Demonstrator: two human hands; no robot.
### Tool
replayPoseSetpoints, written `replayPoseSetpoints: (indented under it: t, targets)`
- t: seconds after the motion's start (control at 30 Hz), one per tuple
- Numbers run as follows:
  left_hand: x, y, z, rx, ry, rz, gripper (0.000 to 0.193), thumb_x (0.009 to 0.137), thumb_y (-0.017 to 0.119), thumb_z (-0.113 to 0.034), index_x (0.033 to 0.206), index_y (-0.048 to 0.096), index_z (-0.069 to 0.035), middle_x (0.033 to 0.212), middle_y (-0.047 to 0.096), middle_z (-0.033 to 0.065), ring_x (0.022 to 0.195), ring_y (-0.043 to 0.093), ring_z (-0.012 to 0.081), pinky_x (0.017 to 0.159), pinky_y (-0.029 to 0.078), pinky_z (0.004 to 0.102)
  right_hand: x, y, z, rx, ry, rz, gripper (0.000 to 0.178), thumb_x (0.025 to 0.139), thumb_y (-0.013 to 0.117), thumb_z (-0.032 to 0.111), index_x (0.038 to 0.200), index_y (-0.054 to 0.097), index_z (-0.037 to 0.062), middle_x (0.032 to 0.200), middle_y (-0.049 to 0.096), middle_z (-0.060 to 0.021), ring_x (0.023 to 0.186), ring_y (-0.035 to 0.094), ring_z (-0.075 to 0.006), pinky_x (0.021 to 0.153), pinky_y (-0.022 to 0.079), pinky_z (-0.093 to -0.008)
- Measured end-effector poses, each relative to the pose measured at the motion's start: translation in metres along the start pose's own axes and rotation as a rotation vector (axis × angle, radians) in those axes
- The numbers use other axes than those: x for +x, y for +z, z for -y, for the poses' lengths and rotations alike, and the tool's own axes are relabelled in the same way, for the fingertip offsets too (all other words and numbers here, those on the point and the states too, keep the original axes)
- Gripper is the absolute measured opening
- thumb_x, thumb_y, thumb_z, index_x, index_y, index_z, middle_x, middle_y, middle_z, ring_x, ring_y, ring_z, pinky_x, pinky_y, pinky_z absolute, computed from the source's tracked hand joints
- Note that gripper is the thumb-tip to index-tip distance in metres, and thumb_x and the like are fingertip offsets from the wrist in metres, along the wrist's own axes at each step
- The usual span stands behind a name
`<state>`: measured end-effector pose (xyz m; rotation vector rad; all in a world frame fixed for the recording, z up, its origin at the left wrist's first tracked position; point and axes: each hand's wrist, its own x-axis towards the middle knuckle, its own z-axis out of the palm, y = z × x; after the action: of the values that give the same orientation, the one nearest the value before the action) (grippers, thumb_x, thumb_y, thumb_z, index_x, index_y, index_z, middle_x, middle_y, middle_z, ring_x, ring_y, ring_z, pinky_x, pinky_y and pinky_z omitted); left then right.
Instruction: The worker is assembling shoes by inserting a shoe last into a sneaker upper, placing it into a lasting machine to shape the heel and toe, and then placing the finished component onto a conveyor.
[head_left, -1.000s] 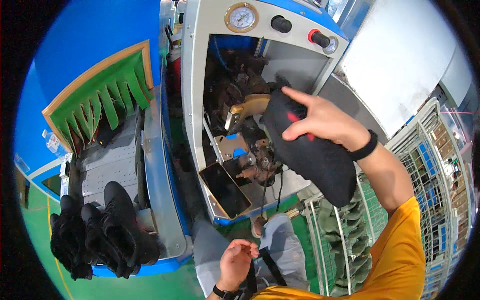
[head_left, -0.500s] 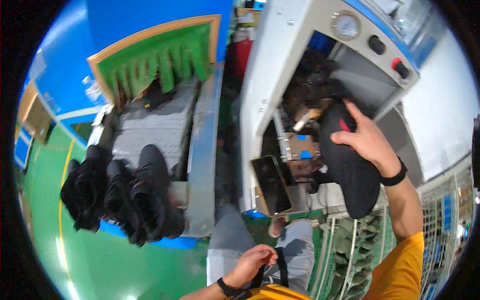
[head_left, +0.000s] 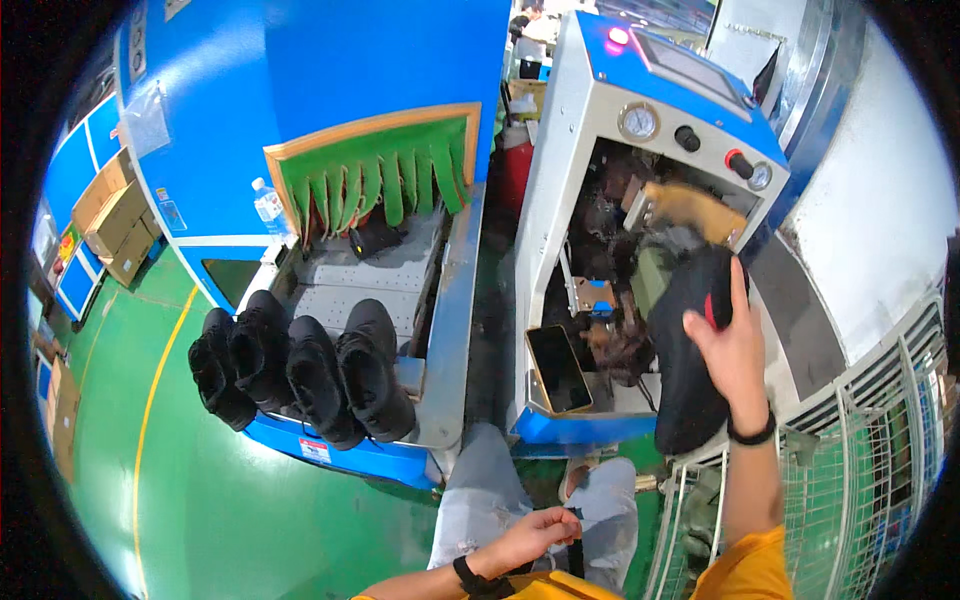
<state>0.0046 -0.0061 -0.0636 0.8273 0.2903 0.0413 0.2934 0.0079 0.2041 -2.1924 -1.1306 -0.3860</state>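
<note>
My right hand [head_left: 735, 350] is closed round a black shoe [head_left: 685, 375] with a small red mark, thumb and fingers spread across its upper part. The shoe is upright in front of the opening of a blue and white machine [head_left: 550, 200], its lower end above the machine's front edge. Over my lap, my left hand [head_left: 543, 532] is held with the fingers curled in beside a dark strap [head_left: 574, 555]. Whether anything is between those fingers is too small to make out. Inside the machine are brown and metal parts [head_left: 595, 295], partly covered by the shoe.
Several black shoes [head_left: 372, 370] stand on the front end of a conveyor [head_left: 355, 290] at the left, before a green fringed curtain [head_left: 380, 175]. A phone [head_left: 560, 368] lies at the machine's front left corner. White wire racks [head_left: 860, 450] stand at the right.
My head view has shifted, showing more of the machine's top. A tan block inside the machine shows more plainly now. The black shoe stays in my right hand; my left hand remains over my lap.
</note>
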Motion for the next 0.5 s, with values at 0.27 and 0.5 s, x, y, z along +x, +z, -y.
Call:
replayPoseSetpoints:
  t: [0.27, 0.5]
  targets:
    - [-0.012, 0.024, -0.053, -0.053, 0.064, 0.011, 0.028, 0.108, 0.053, -0.023, 0.128, 0.057, -0.004, 0.112, 0.071, 0.0124, 0.104, 0.066, 0.0208, 0.093, 0.052, 0.0337, -0.141, -0.037, -0.001, 0.081, 0.006, -0.209, 0.098, 0.076, 0.080, 0.012, 0.159, 0.030, 0.0023, 0.145, 0.044, -0.0293, 0.132, 0.047, -0.0454, 0.111, 0.039, -0.0491]
    - [0.011, 0.018, -0.053, -0.550, -0.202, 0.411, 0.086, 0.093, 0.058, -0.070, 0.153, 0.041, -0.010, 0.142, 0.057, 0.0125, 0.123, 0.060, 0.0236, 0.106, 0.049, 0.0394, -0.220, -0.078, -0.014, 0.011, -0.656, 0.586, 0.073, 0.065, 0.090, 0.024, 0.127, 0.059, 0.0012, 0.137, 0.048, -0.0298, 0.120, 0.058, -0.0455, 0.098, 0.050, -0.0512]
